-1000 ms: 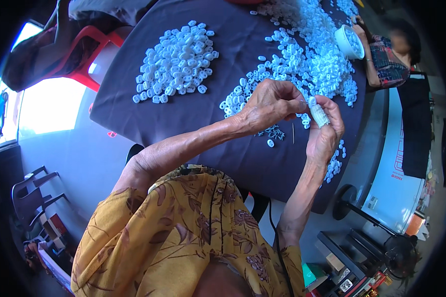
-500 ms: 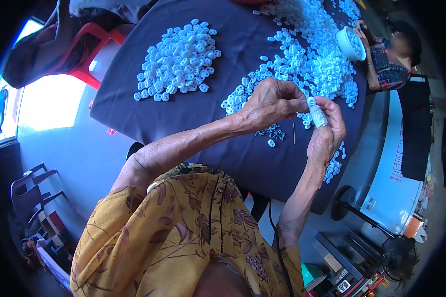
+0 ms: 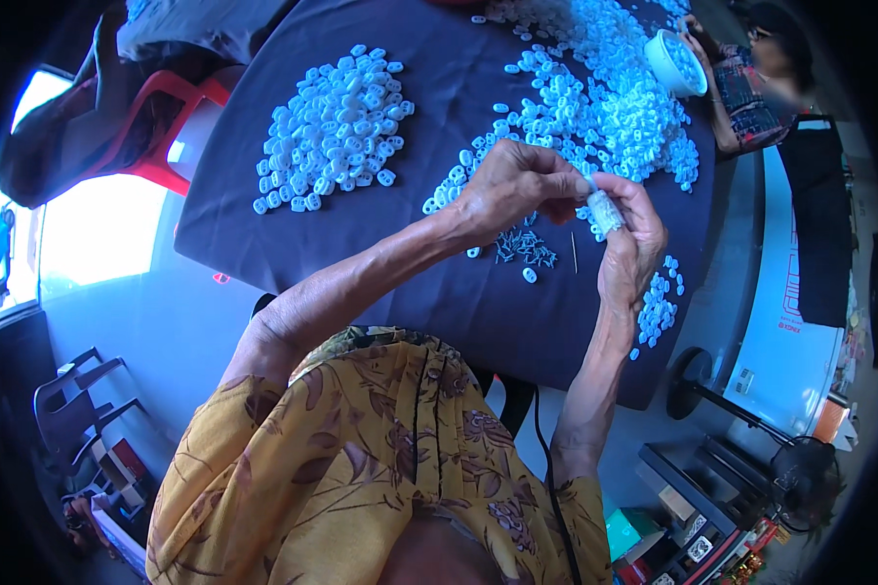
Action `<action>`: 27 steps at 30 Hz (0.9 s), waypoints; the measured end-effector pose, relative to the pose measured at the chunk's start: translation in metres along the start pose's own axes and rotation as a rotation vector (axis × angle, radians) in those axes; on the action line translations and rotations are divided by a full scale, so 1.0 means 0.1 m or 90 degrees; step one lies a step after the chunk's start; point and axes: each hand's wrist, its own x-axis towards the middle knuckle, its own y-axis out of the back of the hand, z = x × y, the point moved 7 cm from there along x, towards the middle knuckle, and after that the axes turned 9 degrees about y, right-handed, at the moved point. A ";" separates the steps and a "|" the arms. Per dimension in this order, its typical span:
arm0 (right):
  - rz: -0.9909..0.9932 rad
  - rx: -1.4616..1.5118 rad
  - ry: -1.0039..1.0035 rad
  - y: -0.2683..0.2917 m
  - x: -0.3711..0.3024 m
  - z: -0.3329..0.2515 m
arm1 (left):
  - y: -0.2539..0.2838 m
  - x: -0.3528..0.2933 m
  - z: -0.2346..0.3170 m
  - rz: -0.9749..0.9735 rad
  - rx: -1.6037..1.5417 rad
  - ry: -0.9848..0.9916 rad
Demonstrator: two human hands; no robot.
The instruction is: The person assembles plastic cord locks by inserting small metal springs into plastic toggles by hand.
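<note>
My right hand (image 3: 634, 234) is closed in a pinch, its thumb covered by a whitish wrap (image 3: 606, 212). Between that thumb and the fingers sits a small white oval plastic piece, now almost hidden. My left hand (image 3: 522, 185) meets it from the left, thumb and fingers pressed together at the piece; anything tiny in them cannot be made out. Below the hands lie a small heap of short dark pins or screws (image 3: 527, 250), a thin stick (image 3: 575, 252) and a single white oval piece (image 3: 529, 276) with two slots.
On the dark tablecloth (image 3: 361, 249) lie a pile of white pieces (image 3: 337, 127) at left, a larger spread (image 3: 624, 117) at far right and a small group (image 3: 658, 312) beside my right wrist. Across the table a person (image 3: 746, 93) holds a white bowl (image 3: 675, 63). A red chair (image 3: 166, 97) stands left.
The view has shifted slightly. My left fingers have closed in over the white piece, which showed clearly at the right thumb's tip before. The opposite person's bowl still sits at the table edge.
</note>
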 end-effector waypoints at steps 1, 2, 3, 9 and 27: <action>-0.018 -0.020 -0.009 -0.02 0.00 0.00 | 0.01 0.01 -0.04 -0.006 -0.045 0.035; -0.026 -0.030 -0.002 -0.02 0.00 0.02 | 0.01 0.02 -0.08 -0.016 -0.083 0.058; -0.025 -0.029 -0.002 -0.02 -0.01 0.02 | 0.01 0.03 -0.10 -0.016 -0.082 0.059; -0.114 -0.494 0.258 -0.16 -0.01 -0.17 | 0.01 0.04 -0.18 0.025 -0.147 0.081; -0.212 -0.550 0.353 -0.27 -0.05 -0.18 | 0.10 0.07 -0.28 -0.015 -0.102 0.115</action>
